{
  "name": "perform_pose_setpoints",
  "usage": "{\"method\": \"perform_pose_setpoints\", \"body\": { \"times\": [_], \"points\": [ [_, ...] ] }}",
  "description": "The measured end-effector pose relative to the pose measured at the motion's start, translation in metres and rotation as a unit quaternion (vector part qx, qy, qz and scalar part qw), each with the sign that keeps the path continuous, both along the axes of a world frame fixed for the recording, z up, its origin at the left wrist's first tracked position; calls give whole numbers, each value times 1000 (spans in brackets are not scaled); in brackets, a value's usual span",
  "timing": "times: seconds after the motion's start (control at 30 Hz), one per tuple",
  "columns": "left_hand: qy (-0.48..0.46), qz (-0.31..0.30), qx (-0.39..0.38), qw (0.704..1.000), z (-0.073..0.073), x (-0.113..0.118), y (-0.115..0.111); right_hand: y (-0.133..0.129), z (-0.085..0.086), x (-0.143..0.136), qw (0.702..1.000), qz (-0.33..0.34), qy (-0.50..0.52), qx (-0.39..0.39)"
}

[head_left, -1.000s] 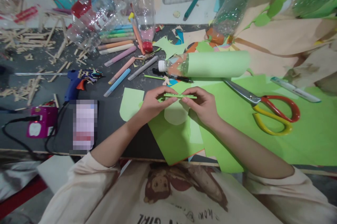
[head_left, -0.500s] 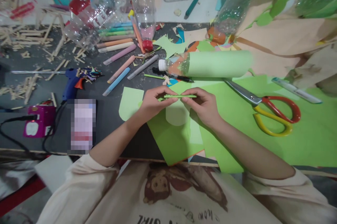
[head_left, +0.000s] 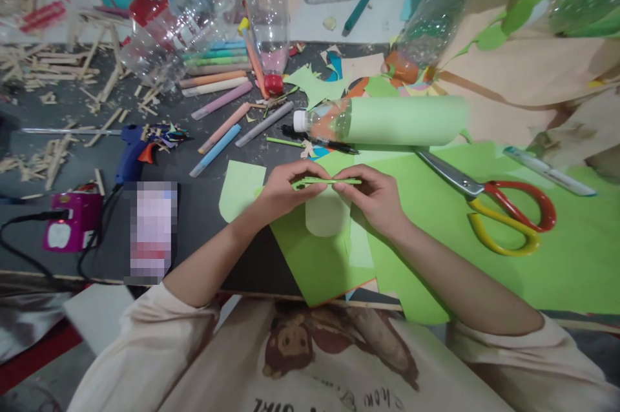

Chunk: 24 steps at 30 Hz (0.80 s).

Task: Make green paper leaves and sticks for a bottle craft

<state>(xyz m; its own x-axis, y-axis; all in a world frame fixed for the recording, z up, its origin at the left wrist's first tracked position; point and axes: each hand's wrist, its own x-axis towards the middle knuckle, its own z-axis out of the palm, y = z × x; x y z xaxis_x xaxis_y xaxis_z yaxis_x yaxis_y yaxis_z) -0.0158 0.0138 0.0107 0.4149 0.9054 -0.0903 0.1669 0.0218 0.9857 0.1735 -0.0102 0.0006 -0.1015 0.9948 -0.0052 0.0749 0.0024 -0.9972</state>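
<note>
Head view — left hand (head_left: 283,191): thumb and fingers nearly together, pinching one end of a thin green piece (head_left: 334,181). Right hand (head_left: 375,194): same pinch, opposite end. Green piece: seen nearly edge-on, long axis running left to right, ends pointing into each hand. Location — between wrapped bottle (head_left: 407,120) and person's shirt (head_left: 334,360), left of scissors (head_left: 477,189).

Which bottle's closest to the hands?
The white-capped bottle on its side just beyond the left hand and right hand, partly wrapped in pale green paper; the other bottles are all farther back.
</note>
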Motion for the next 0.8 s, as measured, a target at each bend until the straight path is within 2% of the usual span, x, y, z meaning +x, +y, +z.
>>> {"method": "perform_pose_setpoints", "body": {
  "times": [0.2,0.47,0.8],
  "points": [
    [8,9,-15,1000,0,2,1,0,2,1,1000,3,-8,-12],
    [-3,64,-53,996,4,5,1,2,0,4,999,-29,-2,-14],
    [-30,79,-46,995,1,5,1,1,0,5,999,-26,-8,-17]
  ]
}}
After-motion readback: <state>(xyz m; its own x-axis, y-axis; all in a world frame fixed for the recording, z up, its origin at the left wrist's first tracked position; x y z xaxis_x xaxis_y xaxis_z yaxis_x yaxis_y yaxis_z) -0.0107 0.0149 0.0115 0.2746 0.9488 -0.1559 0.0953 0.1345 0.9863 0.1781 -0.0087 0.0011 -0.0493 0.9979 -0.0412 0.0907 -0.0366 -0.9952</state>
